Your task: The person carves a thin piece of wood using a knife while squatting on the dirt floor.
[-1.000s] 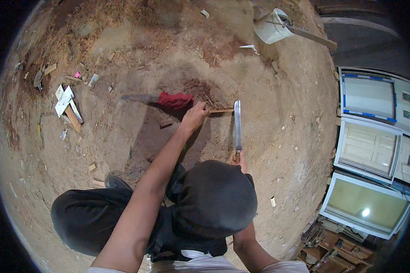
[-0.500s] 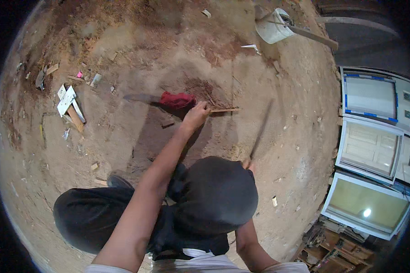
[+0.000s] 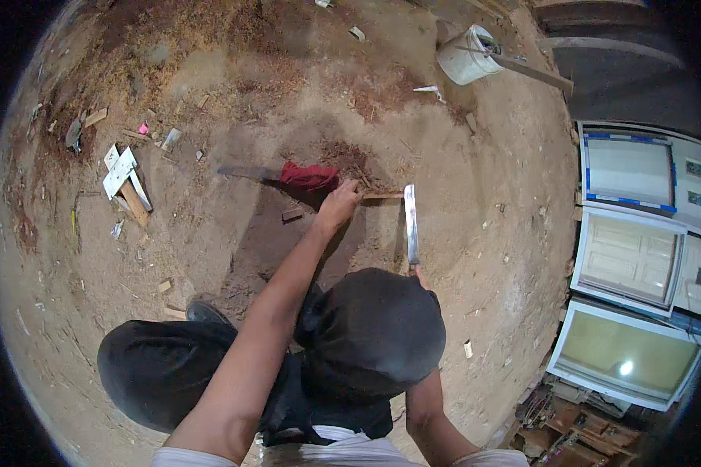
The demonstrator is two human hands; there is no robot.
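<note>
My left hand (image 3: 340, 204) is closed on a thin wooden stick (image 3: 383, 196), which points to the right just above the dirt. In my right hand (image 3: 418, 274), mostly hidden behind my dark-clad knee, is a machete (image 3: 411, 222). Its bright blade points away from me, and the tip end meets or crosses the stick's far end. Just beyond my left hand lies a red cloth (image 3: 310, 177), with a long dark flat piece (image 3: 248, 171) reaching out from it to the left. A small wood block (image 3: 292, 214) rests nearby.
White boards (image 3: 119, 171) and a wood piece (image 3: 136, 204) lie at the left among scraps. A white bucket (image 3: 467, 58) with a plank (image 3: 533, 74) across it stands far right. Framed windows (image 3: 629, 257) line the right side, above wooden crates (image 3: 576, 436).
The machete has swung left, from a blurred slant at the right to the stick's far end. My left hand keeps its hold on the stick, nearly in place.
</note>
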